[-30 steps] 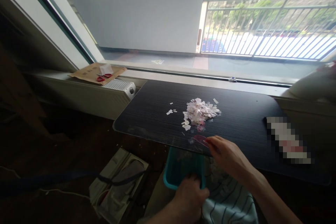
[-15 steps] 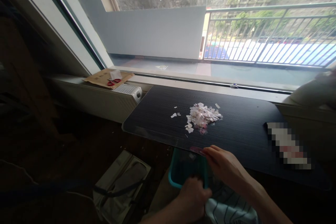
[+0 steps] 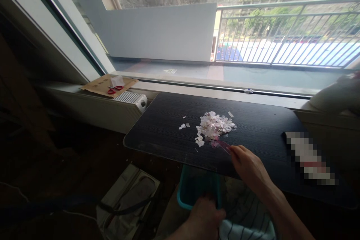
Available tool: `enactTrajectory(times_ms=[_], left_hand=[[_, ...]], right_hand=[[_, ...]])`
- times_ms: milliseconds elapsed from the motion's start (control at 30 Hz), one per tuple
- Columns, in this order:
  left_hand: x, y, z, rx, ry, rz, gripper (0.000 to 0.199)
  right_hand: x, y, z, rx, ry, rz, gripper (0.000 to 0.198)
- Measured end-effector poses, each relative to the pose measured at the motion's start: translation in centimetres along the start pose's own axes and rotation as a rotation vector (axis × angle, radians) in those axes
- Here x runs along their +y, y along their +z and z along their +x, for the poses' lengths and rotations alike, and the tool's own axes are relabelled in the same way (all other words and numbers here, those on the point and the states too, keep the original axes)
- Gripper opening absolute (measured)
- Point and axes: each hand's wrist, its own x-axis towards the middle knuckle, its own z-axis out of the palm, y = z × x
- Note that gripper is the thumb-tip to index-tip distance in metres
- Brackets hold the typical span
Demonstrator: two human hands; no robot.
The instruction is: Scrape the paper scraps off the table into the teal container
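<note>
In the head view my right hand (image 3: 247, 161) pinches a thin, see-through pink plastic strip (image 3: 224, 146). The strip's far end touches the near side of a heap of small pale paper scraps (image 3: 214, 124) on the dark table (image 3: 157, 123). Below the table's front edge, my left hand (image 3: 204, 213) is closed on the near rim of a teal plastic bin (image 3: 180, 195). Its fingers reach inside the bin and are partly in shadow. A few loose scraps (image 3: 182, 126) lie left of the heap.
Red-handled scissors (image 3: 114, 90) rest on a brown paper envelope (image 3: 97, 84) on the ledge at left. A pixelated item (image 3: 309, 157) lies on the table's right side. A pale box-like object (image 3: 132, 202) stands on the floor left of the bin.
My right hand has moved the pink strip from the table's front edge forward to the heap. My left hand still holds the bin. The view has shifted slightly.
</note>
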Motion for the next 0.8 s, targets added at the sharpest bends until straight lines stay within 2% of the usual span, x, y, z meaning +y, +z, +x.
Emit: enactTrajectory(times_ms=[67,233,400,500,800], left_hand=[[0.0,-0.1,0.1,-0.008,-0.004,-0.009,0.021],[-0.1,-0.4,0.1,-0.026,-0.011,-0.036,0.019],[-0.2,-0.4,0.1,-0.037,-0.002,-0.062,0.020],[-0.2,-0.3,0.2,-0.040,-0.003,-0.073,0.018],[-0.1,-0.6,-0.1,-0.021,-0.003,-0.093,0.014]], right_hand=[[0.1,0.1,0.3,-0.011,-0.003,-0.030,0.026],[-1.4,-0.4,-0.1,-0.140,-0.062,0.039,0.026],[-1.8,-0.7,0.7,-0.108,-0.025,0.094,0.026],[-1.6,-0.6,1.1,-0.139,-0.032,0.102,0.025],[-1.6,-0.6,0.5,-0.135,-0.055,0.122,0.024]])
